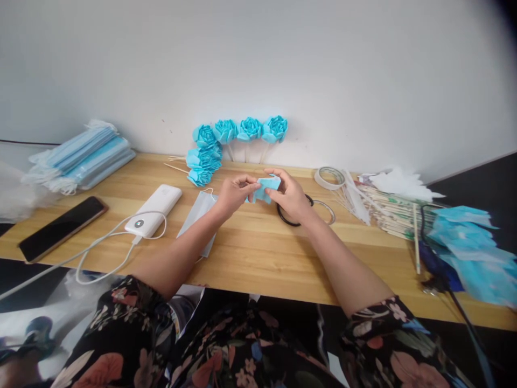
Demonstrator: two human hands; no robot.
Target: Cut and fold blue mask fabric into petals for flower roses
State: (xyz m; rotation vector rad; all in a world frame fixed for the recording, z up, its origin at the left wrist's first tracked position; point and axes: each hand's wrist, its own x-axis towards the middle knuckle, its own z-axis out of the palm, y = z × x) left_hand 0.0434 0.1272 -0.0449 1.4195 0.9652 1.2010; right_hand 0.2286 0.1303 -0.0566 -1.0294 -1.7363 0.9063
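My left hand (235, 193) and my right hand (291, 195) meet above the middle of the wooden table (258, 253). Between them they pinch a small folded piece of blue mask fabric (265, 188), the fingers of both closed on its edges. A flat face mask (199, 215) lies on the table just under my left wrist. Black-handled scissors (301, 213) lie partly hidden beneath my right hand.
Several blue fabric roses on sticks (230, 141) lean on the wall. A stack of masks (83, 156) sits far left, with a phone (60, 227) and a white power bank (153, 210) with its cable. Tape roll (330, 177), wooden sticks (398, 213) and blue scraps (470, 248) lie right.
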